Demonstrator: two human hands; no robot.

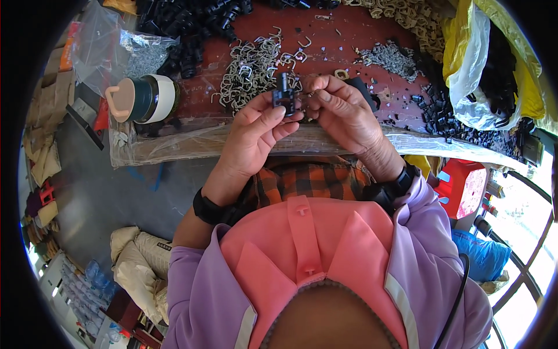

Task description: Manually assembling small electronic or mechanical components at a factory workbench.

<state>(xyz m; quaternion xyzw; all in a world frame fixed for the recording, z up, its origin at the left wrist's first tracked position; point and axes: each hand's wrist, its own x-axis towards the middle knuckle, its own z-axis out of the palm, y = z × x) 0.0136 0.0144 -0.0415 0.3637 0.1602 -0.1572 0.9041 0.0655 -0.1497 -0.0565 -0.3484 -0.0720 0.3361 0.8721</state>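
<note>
- Far left, on the red worktable (195, 96): one dark-green mug (150, 100) with a pale lid and handle; beyond it, a clear plastic bag (146, 53) of small silvery pieces.
- Far left of centre: heap of black fittings (195, 26); nearer, a loose heap of bent metal hooks (247, 72).
- Centre, near edge: left hand (256, 125), thumb and fingertips pinching one black part (283, 100), held above the table, its narrow post pointing far.
- Just right of it: right hand (346, 113), thumb and forefinger drawn close together beside the black part; whether a small piece sits between them cannot be told.
- Right: silvery small pieces (395, 60); farther, tan rings (401, 14); nearer, scattered small black pieces (436, 113).
- Far right: yellow bag (532, 90), black contents.
- Handling note, by judgement: a firm left pinch on the sides steadies the black part; light right fingertips, squarely lined up, suit such close work better than force.
</note>
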